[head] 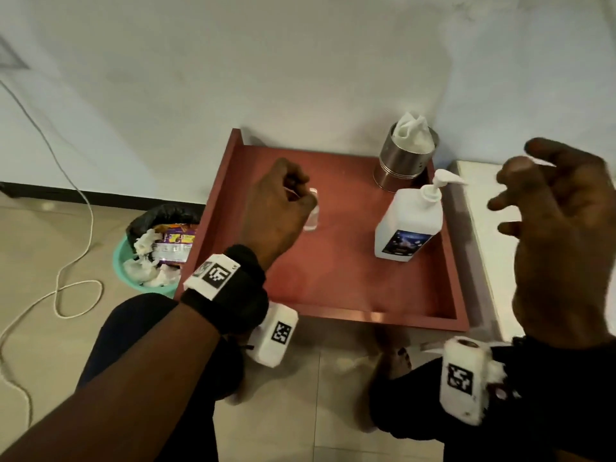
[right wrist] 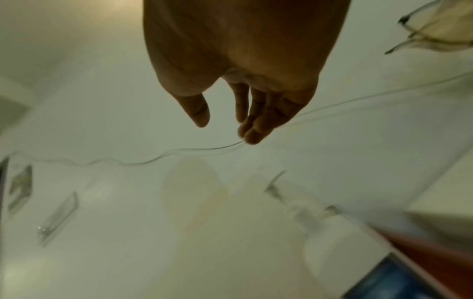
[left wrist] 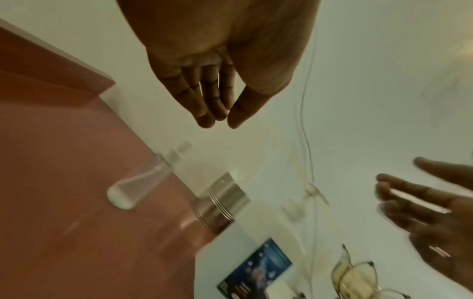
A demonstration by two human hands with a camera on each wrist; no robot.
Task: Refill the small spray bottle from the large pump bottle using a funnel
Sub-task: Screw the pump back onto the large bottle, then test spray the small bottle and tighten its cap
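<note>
The small clear spray bottle stands on the red tray, partly hidden behind my left hand. The left wrist view shows this bottle standing free below my left hand, whose fingers hang relaxed and hold nothing. The large white pump bottle stands upright at the tray's right side, nozzle pointing right. My right hand hovers raised to the right of it with fingers spread, and the right wrist view shows that hand empty. No funnel is in view.
A steel cup stuffed with tissue stands at the tray's back right corner. A green bin full of rubbish sits on the floor to the left, beside a white cable. A white ledge borders the tray on the right.
</note>
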